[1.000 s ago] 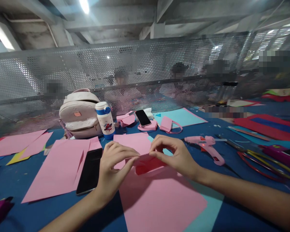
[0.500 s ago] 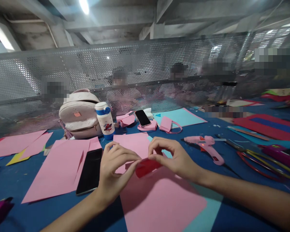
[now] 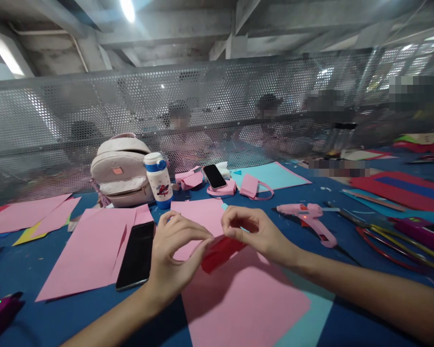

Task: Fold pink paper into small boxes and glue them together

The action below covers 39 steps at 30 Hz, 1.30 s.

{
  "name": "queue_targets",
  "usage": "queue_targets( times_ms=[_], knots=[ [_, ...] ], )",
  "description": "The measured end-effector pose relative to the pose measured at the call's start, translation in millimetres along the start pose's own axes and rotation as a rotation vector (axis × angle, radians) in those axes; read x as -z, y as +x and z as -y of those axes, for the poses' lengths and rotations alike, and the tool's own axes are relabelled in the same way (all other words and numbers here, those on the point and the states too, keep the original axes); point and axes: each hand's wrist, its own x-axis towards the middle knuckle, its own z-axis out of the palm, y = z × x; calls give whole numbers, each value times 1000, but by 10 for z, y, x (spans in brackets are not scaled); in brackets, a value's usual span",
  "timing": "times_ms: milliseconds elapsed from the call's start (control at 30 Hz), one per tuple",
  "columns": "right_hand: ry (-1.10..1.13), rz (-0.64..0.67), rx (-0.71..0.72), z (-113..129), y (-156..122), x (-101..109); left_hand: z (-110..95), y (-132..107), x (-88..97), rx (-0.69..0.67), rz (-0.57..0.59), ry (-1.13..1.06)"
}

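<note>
A small red paper piece [image 3: 217,255], folded or bent, is held up over the pink sheets. My left hand [image 3: 179,250] pinches its upper edge between thumb and fingers on the left. On the right, my right hand [image 3: 256,233] grips the same edge in a closed pinch. Underneath lies a large pink paper sheet [image 3: 246,308], partly over a light blue sheet [image 3: 311,313]. Beside my left wrist is a black phone [image 3: 135,258]. The fingertips cover part of the red piece's top edge.
To the right lie a pink glue gun [image 3: 313,219] and scissors [image 3: 401,246]. A white bottle [image 3: 159,183] and a pale backpack [image 3: 121,168] stand behind. Small pink paper bags [image 3: 251,185] and a second phone [image 3: 214,176] sit near the perforated metal screen [image 3: 217,86].
The red paper has tilted so more of its face shows, its lower edge hanging slightly lower. Both hands keep their pinch with only slight movement. The view has shifted a little.
</note>
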Motion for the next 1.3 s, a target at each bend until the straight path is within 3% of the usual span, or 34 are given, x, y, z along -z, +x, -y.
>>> queue_targets(
  times_ms=[567,867,1300],
  knots=[
    [109,-15,-5,-28,0,-21,-9,-1,-1,35,-10,-27],
    [45,-13,101,-39,-11,-8,-11,4,-5,46,-4,-44],
    [90,-27,65,-17,-13,-41,-31,18,3,39,-5,-48]
  ],
)
